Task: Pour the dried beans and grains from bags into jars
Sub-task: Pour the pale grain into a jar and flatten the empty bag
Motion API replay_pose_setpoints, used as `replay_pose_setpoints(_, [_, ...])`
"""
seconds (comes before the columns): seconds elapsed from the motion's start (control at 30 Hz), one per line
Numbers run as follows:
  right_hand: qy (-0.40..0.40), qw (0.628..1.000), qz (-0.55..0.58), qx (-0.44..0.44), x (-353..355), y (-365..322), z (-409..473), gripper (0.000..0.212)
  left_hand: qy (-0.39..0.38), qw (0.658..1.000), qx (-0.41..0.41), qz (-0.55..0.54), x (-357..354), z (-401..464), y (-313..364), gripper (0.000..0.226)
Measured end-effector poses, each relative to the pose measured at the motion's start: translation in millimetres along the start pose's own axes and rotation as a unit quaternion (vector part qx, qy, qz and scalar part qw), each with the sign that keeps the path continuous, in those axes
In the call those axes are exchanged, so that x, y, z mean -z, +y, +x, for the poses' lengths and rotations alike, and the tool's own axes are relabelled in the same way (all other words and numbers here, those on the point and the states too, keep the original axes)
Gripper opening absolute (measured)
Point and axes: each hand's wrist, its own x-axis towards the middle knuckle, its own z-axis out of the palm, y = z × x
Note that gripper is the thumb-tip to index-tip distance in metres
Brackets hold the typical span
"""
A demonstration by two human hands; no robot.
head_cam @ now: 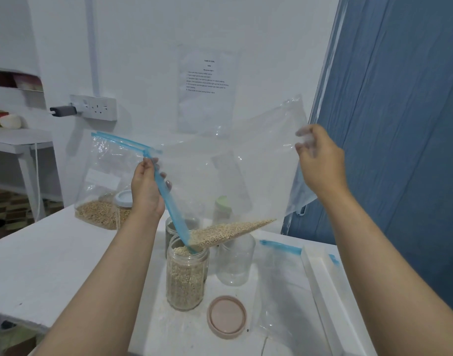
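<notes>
A clear zip bag with a blue seal strip hangs tilted over an open jar that is nearly full of pale grains. The remaining grains have slid into the bag's low corner, whose mouth dips into the jar. My left hand grips the bag by the blue strip near its mouth. Up at the right, my right hand pinches the bag's raised bottom edge. The jar's pink lid lies on the table in front of it.
An empty clear jar stands right of the filled one, and a jar of dark contents behind it. A second bag of grains and a white-lidded jar stand at the back left. An empty zip bag lies flat at the right, next to a white tray.
</notes>
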Motion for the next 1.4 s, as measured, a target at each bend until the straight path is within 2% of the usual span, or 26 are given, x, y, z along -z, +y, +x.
replay_pose_setpoints(0.3, [0.021, 0.999, -0.005, 0.034, -7, -2, -4, 0.022, -0.006, 1.000, -0.005, -0.006, -3, -4, 2, 0.024])
replay_pose_setpoints(0.57, [0.037, 0.999, 0.025, 0.017, -5, -11, -4, 0.028, -0.003, 1.000, -0.003, -0.012, -1, -7, 4, 0.024])
replay_pose_setpoints(1.1, [0.030, 0.998, 0.042, 0.020, -11, -17, -7, 0.015, -0.011, 1.000, -0.002, -0.017, -3, -10, 6, 0.021])
replay_pose_setpoints(1.17, [0.052, 0.997, 0.058, 0.015, -11, -18, -7, 0.015, -0.013, 1.000, -0.002, -0.019, -4, -11, 6, 0.021])
replay_pose_setpoints(1.4, [0.058, 0.996, 0.063, 0.005, -13, -20, -9, 0.015, -0.017, 1.000, -0.003, -0.026, -4, -12, 9, 0.020])
